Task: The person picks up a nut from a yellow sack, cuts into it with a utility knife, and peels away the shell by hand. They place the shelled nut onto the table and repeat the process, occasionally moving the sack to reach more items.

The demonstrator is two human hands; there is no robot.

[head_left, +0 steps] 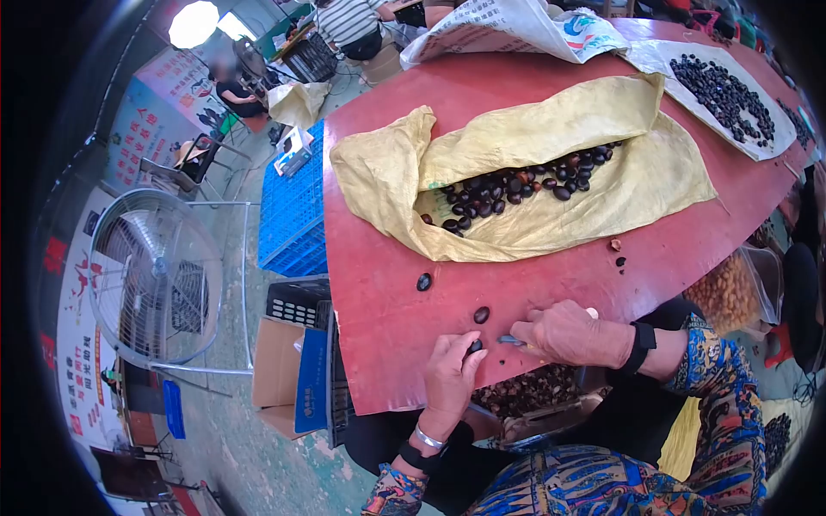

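Note:
Pinched in the fingertips of my left hand [452,365] is a glossy dark nut [475,347]. My right hand [564,334] is wrapped round a small knife [511,341], its short blade pointing left toward that nut, a little apart from it. Most of the handle is hidden in the palm. Just above my left hand a loose dark nut [482,315] lies on the red table [379,344], and another nut [424,281] rests farther up and left. Beyond them a folded yellow sack [551,232] holds a heap of dark nuts [516,185].
Below the table edge a bin of dark shell scraps [529,391] sits by my knees. A bag of pale brown kernels [727,292] is at the right. More nuts [723,99] lie on a white sack. Blue crates [292,206] and a large fan [155,275] stand left.

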